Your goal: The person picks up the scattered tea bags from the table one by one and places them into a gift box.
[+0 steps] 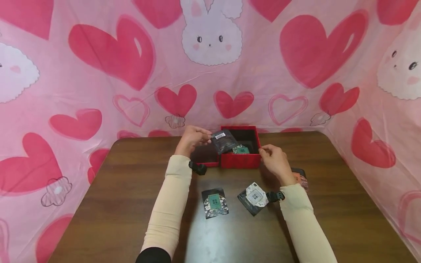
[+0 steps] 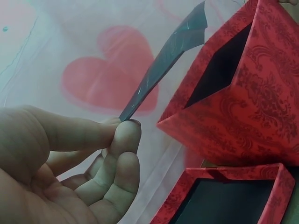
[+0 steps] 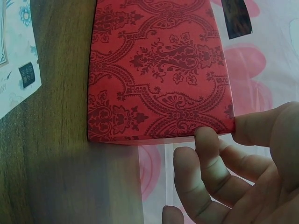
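Observation:
Between thumb and fingertips my left hand pinches the edge of a flat black packet with a white barcode label. The packet leans over the left side of an open red box with a dark floral pattern, seen close in the left wrist view. Inside the box lies a packet with a green label. My right hand grips the box's rim at its right front corner, thumb and index finger on either side of the edge in the right wrist view.
The box's red lid, dark inside, lies left of the box. Nearer on the wooden table are a green-label packet and a white-label packet. An orange-label packet is partly hidden behind the right wrist. A pink heart-print cloth hangs behind.

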### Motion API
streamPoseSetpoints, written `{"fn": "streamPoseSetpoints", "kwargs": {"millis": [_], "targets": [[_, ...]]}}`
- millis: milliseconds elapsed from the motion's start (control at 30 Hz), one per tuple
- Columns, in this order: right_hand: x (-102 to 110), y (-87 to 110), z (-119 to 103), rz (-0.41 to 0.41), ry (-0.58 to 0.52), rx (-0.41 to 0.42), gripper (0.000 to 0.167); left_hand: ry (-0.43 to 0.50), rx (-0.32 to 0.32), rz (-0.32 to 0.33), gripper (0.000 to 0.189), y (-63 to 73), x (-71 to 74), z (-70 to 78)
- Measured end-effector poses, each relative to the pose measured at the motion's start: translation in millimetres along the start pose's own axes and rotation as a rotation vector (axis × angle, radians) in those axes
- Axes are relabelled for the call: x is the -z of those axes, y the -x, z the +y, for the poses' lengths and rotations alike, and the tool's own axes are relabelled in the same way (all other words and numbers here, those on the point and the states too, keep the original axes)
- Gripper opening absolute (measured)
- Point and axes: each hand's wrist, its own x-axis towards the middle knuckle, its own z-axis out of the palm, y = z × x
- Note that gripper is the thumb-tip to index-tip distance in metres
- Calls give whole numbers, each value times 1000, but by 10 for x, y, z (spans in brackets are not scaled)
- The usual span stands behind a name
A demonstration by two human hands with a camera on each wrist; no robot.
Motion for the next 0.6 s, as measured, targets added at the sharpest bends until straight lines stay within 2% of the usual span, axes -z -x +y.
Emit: {"fn": "streamPoseSetpoints", "kwargs": {"millis": [333, 600], "targets": [[-3, 3, -10, 6, -1, 10, 36, 31, 6, 29, 18, 4, -74, -5], [9, 28, -3, 13, -7, 4, 36, 20, -44, 29, 17, -13, -170, -23]]}}
